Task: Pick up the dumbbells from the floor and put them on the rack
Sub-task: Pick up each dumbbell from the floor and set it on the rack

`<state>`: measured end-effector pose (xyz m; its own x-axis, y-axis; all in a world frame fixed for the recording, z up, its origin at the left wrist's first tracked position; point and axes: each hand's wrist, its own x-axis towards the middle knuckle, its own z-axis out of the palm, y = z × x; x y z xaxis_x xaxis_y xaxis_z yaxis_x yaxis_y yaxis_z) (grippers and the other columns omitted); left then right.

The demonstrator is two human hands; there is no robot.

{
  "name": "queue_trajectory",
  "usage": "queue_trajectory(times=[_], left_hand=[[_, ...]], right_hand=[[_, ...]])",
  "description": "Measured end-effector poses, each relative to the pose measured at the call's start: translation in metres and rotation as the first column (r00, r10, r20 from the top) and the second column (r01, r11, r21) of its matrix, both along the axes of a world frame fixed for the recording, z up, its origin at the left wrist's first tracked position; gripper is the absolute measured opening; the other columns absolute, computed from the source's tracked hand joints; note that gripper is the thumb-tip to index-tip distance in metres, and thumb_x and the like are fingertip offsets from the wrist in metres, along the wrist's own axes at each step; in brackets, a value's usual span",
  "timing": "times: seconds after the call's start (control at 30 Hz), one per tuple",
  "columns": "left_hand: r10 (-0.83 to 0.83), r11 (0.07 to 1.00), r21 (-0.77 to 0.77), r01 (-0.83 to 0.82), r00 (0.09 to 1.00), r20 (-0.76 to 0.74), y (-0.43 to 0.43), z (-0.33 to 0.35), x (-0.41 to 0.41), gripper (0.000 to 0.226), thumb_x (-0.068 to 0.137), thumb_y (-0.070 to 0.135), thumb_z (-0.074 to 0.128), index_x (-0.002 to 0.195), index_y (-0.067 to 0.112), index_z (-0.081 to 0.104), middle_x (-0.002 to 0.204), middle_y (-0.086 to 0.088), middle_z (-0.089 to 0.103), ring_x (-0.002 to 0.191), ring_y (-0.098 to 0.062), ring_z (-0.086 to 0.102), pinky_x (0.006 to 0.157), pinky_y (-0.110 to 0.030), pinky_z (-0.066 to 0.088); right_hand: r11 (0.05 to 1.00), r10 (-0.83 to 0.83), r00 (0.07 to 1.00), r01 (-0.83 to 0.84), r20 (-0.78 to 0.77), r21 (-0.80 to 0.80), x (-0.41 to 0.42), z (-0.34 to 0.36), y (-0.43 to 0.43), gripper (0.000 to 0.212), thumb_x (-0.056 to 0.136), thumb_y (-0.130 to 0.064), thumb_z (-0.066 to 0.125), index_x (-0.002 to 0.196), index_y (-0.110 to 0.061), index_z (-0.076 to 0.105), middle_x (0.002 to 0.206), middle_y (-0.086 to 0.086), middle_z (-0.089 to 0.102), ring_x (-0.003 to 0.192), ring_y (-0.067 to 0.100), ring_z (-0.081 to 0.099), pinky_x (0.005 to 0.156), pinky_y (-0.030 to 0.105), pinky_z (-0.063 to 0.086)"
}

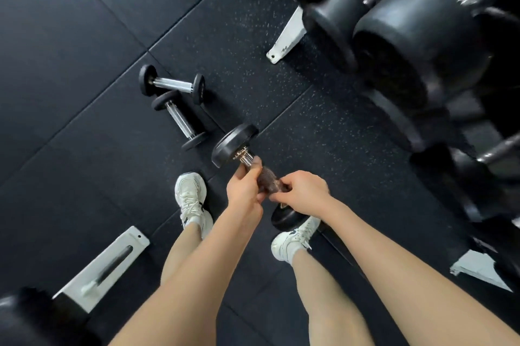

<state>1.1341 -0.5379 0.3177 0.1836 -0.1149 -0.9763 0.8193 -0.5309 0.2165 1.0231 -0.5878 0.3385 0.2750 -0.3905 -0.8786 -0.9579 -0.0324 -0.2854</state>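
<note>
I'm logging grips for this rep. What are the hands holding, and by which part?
Both hands, left and right, hold one dumbbell by its handle, side by side between the two heads.

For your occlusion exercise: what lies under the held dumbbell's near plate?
Under the dumbbell's near plate shows the right shoe on the floor. The plate hides the shoe's toe.

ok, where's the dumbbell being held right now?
Head view, centre: dumbbell gripped by left hand and right hand, above the shoes, right of two small dumbbells on the floor.
</note>
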Motion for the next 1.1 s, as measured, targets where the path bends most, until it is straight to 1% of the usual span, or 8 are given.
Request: queue_trajectory(times=[0.07, 0.2, 0.3, 0.43, 0.57, 0.77, 0.93, 1.1], left_hand=[[-0.083, 0.993, -0.084, 0.085, 0.996, 0.037, -0.007, 0.065, 0.014, 0.024, 0.087, 0.023, 0.066, 0.109, 0.013, 0.064, 0.083, -0.006, 0.062, 0.068, -0.02, 0.056, 0.056, -0.03, 0.051], [-0.194, 0.949, -0.231, 0.216, 0.974, 0.113, -0.029, 0.176, 0.049, 0.026, 0.086, 0.023, 0.068, 0.11, 0.015, 0.064, 0.085, -0.005, 0.066, 0.08, -0.024, 0.064, 0.084, -0.045, 0.055], [-0.28, 0.902, -0.293, 0.319, 0.945, 0.168, -0.051, 0.241, 0.075, 0.016, 0.085, 0.02, 0.069, 0.099, 0.015, 0.065, 0.081, -0.004, 0.067, 0.073, -0.022, 0.064, 0.08, -0.043, 0.056], [-0.391, 0.813, -0.348, 0.466, 0.881, 0.266, -0.082, 0.306, 0.099, 0.017, 0.083, 0.02, 0.071, 0.097, 0.014, 0.065, 0.08, -0.006, 0.068, 0.074, -0.025, 0.065, 0.074, -0.042, 0.057], [-0.478, 0.712, -0.391, 0.584, 0.81, 0.34, -0.117, 0.35, 0.108, 0.011, 0.081, 0.02, 0.072, 0.09, 0.017, 0.067, 0.083, -0.007, 0.068, 0.085, -0.03, 0.067, 0.082, -0.053, 0.057], [-0.527, 0.617, -0.437, 0.654, 0.757, 0.387, -0.186, 0.385, 0.094, 0.009, 0.084, 0.016, 0.07, 0.077, 0.015, 0.064, 0.077, -0.007, 0.065, 0.07, -0.024, 0.062, 0.08, -0.049, 0.055], [-0.567, 0.57, -0.423, 0.704, 0.71, 0.417, -0.266, 0.394, 0.067, 0.008, 0.084, 0.019, 0.07, 0.085, 0.012, 0.066, 0.087, -0.01, 0.068, 0.076, -0.024, 0.065, 0.078, -0.044, 0.058], [-0.605, 0.508, -0.434, 0.744, 0.667, 0.436, -0.358, 0.398, 0.029, 0.003, 0.085, 0.017, 0.069, 0.083, 0.016, 0.066, 0.082, -0.006, 0.068, 0.072, -0.021, 0.065, 0.077, -0.042, 0.058]], right_hand=[[0.999, -0.037, 0.999, 0.037, 0.012, -0.026, 0.011, 0.069, -0.006, 0.023, 0.082, -0.049, 0.065, 0.068, -0.031, 0.057, 0.059, -0.011, 0.053, 0.069, 0.012, 0.056, 0.052, 0.024, 0.03], [0.978, -0.171, 0.984, 0.175, 0.048, -0.111, 0.038, 0.182, -0.015, 0.027, 0.079, -0.052, 0.065, 0.075, -0.026, 0.066, 0.062, -0.008, 0.058, 0.074, 0.016, 0.06, 0.057, 0.028, 0.035], [0.933, -0.301, 0.949, 0.314, 0.099, -0.173, 0.061, 0.246, -0.019, 0.031, 0.078, -0.053, 0.066, 0.089, -0.025, 0.073, 0.077, -0.004, 0.07, 0.084, 0.019, 0.065, 0.064, 0.03, 0.04], [0.83, -0.478, 0.856, 0.514, 0.197, -0.217, 0.083, 0.305, -0.028, 0.026, 0.077, -0.048, 0.07, 0.09, -0.026, 0.074, 0.074, -0.006, 0.067, 0.077, 0.016, 0.062, 0.06, 0.029, 0.04], [0.714, -0.595, 0.767, 0.642, 0.241, -0.279, 0.097, 0.342, -0.047, 0.039, 0.07, -0.052, 0.075, 0.087, -0.016, 0.071, 0.072, -0.003, 0.063, 0.07, 0.019, 0.058, 0.058, 0.03, 0.038], [0.626, -0.644, 0.72, 0.69, 0.258, -0.363, 0.089, 0.374, -0.103, 0.042, 0.071, -0.054, 0.072, 0.089, -0.016, 0.069, 0.083, -0.001, 0.07, 0.082, 0.022, 0.067, 0.068, 0.031, 0.047], [0.587, -0.659, 0.692, 0.718, 0.295, -0.373, 0.064, 0.386, -0.172, 0.034, 0.076, -0.053, 0.071, 0.086, -0.021, 0.072, 0.073, -0.003, 0.068, 0.063, 0.015, 0.062, 0.048, 0.024, 0.043], [0.54, -0.685, 0.654, 0.751, 0.321, -0.38, 0.028, 0.382, -0.257, 0.027, 0.077, -0.053, 0.069, 0.081, -0.026, 0.071, 0.08, -0.005, 0.071, 0.074, 0.016, 0.064, 0.064, 0.029, 0.046]])
